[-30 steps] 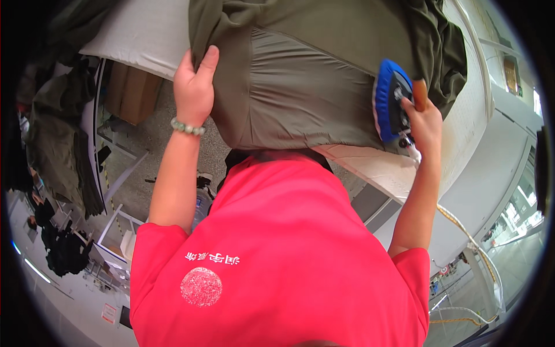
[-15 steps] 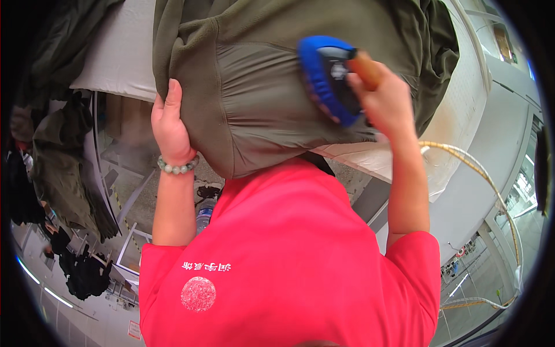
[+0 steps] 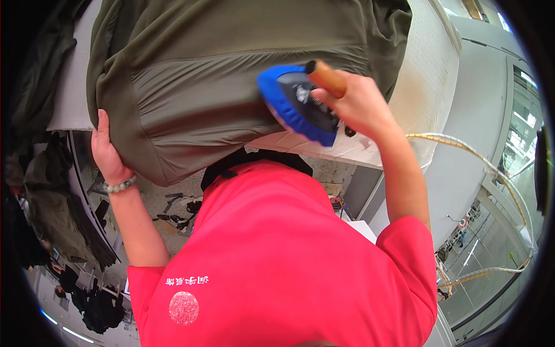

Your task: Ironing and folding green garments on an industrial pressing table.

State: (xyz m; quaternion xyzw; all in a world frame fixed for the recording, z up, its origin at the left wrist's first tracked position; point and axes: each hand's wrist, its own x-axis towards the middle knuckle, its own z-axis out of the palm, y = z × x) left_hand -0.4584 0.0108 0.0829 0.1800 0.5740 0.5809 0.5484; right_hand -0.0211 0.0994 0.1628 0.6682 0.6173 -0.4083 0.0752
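An olive-green garment (image 3: pixel 248 34) drapes over the ironing table, with a smoother, gathered panel (image 3: pixel 196 98) across its near part. At the garment's near left corner, my left hand (image 3: pixel 110 153) grips the edge; the thumb shows and the other fingers are hidden by the cloth. My right hand (image 3: pixel 364 107) is closed round the wooden handle of an iron (image 3: pixel 300 101) with a blue cover around its base. That iron is over the panel's right end, its lower tip past the cloth near the table's front edge. Whether it touches the cloth I cannot tell.
The white padded ironing table (image 3: pixel 430 75) extends to the right of the garment. A yellow-and-white hose (image 3: pixel 462 153) loops down at the right. Dark green garments (image 3: pixel 58 202) hang at the left. Another person in dark clothes (image 3: pixel 98 306) is at the lower left.
The garment has shifted left, and my left hand has moved left and down with its edge. My right hand has carried the iron left and slightly down.
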